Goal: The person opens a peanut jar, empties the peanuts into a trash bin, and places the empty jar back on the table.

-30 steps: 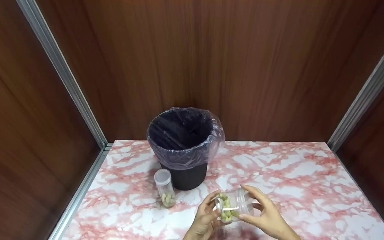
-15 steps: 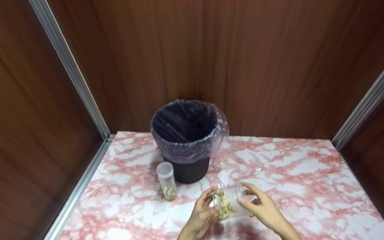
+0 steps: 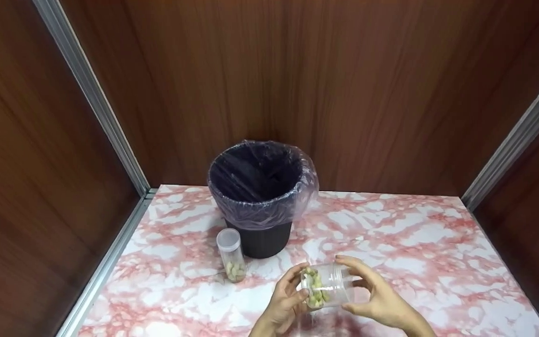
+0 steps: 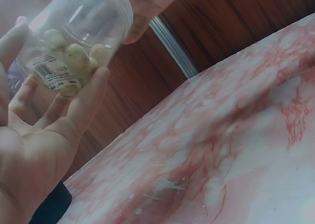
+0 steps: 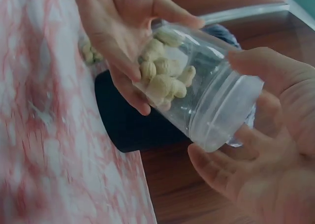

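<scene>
A clear plastic jar [image 3: 327, 291] with pale nuts inside lies on its side between both hands, low over the marbled table [image 3: 414, 243]. My left hand [image 3: 286, 299] holds the bottom end, where the nuts are piled, with thumb and fingers round it. My right hand [image 3: 378, 302] curls round the lid end. In the left wrist view the jar [image 4: 74, 42] sits above my left palm [image 4: 39, 150]. The right wrist view shows the jar [image 5: 197, 96] with my left hand [image 5: 118, 42] on its far end and my right hand [image 5: 266, 150] cupping the lid.
A black bin [image 3: 260, 201] lined with a clear bag stands at the back of the table. A small clear tube [image 3: 231, 255] with a few nuts stands upright just left of it. Wooden walls close in the back and both sides.
The jar stays between both hands and has shifted slightly. My right fingers have moved a little on the lid end. The bin and tube have not moved.
</scene>
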Motion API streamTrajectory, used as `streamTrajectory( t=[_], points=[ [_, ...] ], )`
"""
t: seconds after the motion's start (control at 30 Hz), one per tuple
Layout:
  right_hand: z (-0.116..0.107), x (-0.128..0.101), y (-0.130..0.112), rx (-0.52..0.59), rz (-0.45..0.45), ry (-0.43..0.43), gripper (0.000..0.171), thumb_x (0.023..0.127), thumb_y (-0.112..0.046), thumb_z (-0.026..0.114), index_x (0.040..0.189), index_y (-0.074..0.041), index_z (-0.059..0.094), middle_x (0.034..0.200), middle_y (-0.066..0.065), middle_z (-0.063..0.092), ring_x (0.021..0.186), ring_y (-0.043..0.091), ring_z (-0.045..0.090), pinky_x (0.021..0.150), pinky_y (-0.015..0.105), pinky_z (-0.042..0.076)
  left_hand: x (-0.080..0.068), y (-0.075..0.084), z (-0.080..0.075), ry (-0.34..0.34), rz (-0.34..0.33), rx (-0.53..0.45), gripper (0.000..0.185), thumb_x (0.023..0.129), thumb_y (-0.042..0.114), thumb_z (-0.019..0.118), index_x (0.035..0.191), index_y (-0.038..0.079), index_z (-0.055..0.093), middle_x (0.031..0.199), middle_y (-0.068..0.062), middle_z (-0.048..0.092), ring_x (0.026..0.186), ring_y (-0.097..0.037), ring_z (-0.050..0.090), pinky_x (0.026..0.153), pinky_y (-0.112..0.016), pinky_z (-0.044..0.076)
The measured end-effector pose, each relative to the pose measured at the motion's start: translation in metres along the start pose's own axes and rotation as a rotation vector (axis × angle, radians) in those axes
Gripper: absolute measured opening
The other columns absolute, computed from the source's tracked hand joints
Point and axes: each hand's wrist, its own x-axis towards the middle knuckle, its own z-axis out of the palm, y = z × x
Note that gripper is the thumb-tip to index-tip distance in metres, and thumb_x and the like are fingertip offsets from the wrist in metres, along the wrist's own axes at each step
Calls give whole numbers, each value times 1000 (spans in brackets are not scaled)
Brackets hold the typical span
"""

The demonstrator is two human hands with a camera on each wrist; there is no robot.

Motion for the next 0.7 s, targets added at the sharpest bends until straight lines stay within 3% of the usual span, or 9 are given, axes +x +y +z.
streamTrajectory(
  t=[0.07,0.13,0.2,0.27,0.37,0.47,0.57,0.63,0.7],
  points=[
    [1,-1,-1,-13,17,13,92,78,-7,81,152,-12,27,153,16,29,125,41,45,96,49,47,-1,0,-1,-3,-4,8,66,91,8,67,142,-10,30,133,-15,48,121,-26,47,97,-35,48],
    [4,0,-4,-54,144,91,86,85,-16,77,153,-18,26,155,15,26,123,43,47,93,50,49,-1,-1,-1,0,-1,18,65,91,8,67,142,-9,31,133,-16,48,119,-26,47,93,-31,50],
    [6,1,-7,-100,315,159,71,93,-28,67,152,-21,29,152,19,31,112,41,56,82,49,55,-2,-1,-1,7,0,37,63,91,7,66,142,-9,32,133,-16,47,119,-26,47,90,-28,51],
    [7,3,-9,-119,460,191,57,99,-39,54,149,-17,36,141,21,44,91,33,65,68,42,58,-3,-2,-2,7,0,48,64,91,8,66,143,-9,31,132,-16,47,118,-25,47,88,-27,51],
    [7,4,-8,-97,559,139,60,101,-46,47,144,-5,41,126,23,53,71,26,65,54,39,57,-4,-3,-2,2,-8,40,64,92,8,66,143,-8,32,132,-16,46,113,-22,49,82,-24,53],
    [5,1,-5,-44,490,79,62,95,-37,62,143,-4,42,127,22,52,74,26,64,59,37,57,-6,-3,-4,-16,-24,-2,62,92,6,64,144,-6,31,131,-16,44,99,-15,54,69,-19,54],
    [4,-4,-1,-33,237,12,70,84,-18,77,143,-6,42,137,22,45,98,34,58,77,41,56,-8,-3,-5,-37,-29,-38,62,93,5,63,145,-5,30,130,-16,44,91,-12,55,61,-17,53],
    [5,-6,1,-29,74,-22,81,78,-9,81,146,-7,38,142,23,39,112,42,50,88,48,52,-11,-2,-7,-50,-20,-52,63,93,5,63,145,-6,29,129,-16,46,97,-15,56,68,-20,55],
    [7,-8,1,-26,23,-31,88,77,-8,81,150,-8,31,149,23,30,122,50,40,93,56,47,-13,-2,-8,-56,-7,-54,63,93,6,63,145,-6,29,130,-16,46,102,-19,56,72,-23,56]
  ],
)
